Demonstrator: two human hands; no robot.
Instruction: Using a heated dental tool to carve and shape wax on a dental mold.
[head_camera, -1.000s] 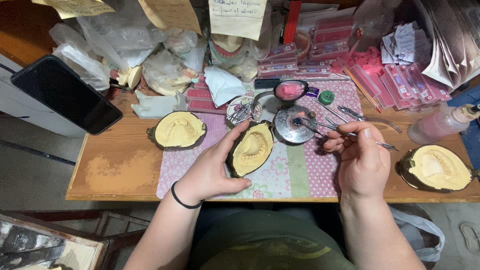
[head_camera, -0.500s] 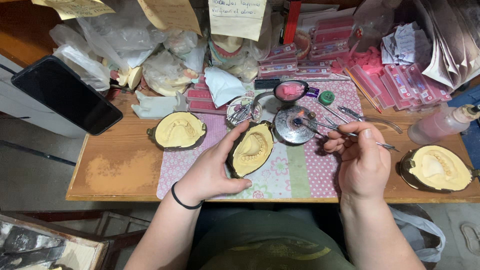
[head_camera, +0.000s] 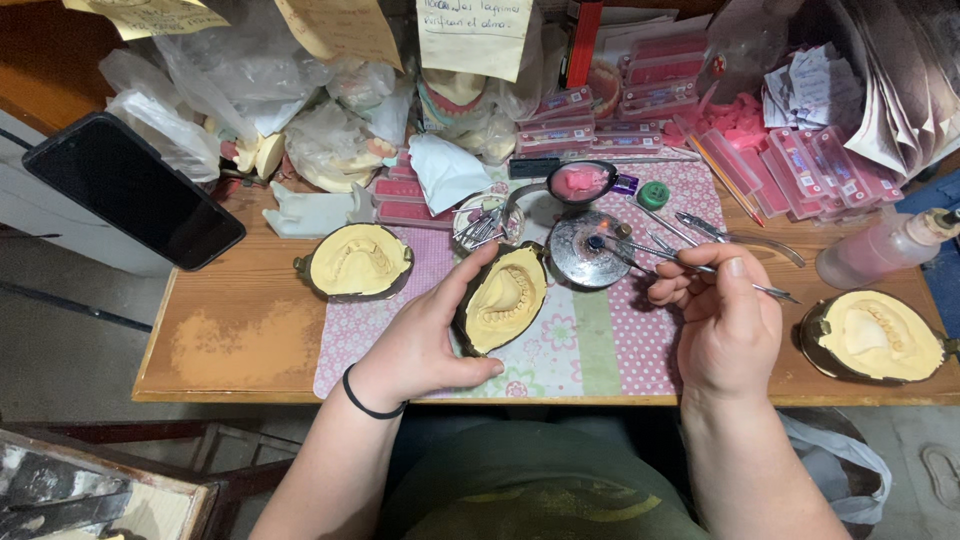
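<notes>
The left hand (head_camera: 420, 345) is clamped around a dark flask half (head_camera: 500, 300) filled with yellow plaster showing a tooth arch, thumb under its near edge and fingers curled over its far side, tilted up off the patterned pink mat (head_camera: 590, 350). The right hand (head_camera: 725, 320), just right of it, pinches a thin metal instrument (head_camera: 690, 265) whose tip reaches to a small round metal burner (head_camera: 585, 250) beyond the flask. 2 more plaster-filled flask halves lie apart: 1 (head_camera: 355, 262) left of the held one, 1 (head_camera: 880, 335) right of the right hand. Behind the burner stand flat pink rectangular boxes (head_camera: 590, 135); 3 handwritten paper notes (head_camera: 475, 35) hang above them
</notes>
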